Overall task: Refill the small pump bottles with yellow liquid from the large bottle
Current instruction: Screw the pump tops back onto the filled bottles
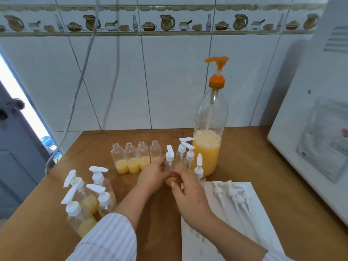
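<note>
Mid-counter, left hand (153, 173) gripping a small pump bottle (169, 166), right hand (185, 191) loosely curled beside it; likely light, slick clear plastic, best held round the body below the pump.

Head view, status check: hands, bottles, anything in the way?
Left hand grips a capped small bottle; right hand at its base, grip unclear. Four uncapped bottles part-filled; large bottle about a third full. Loose pump heads on the white towel, nothing blocking.
</note>
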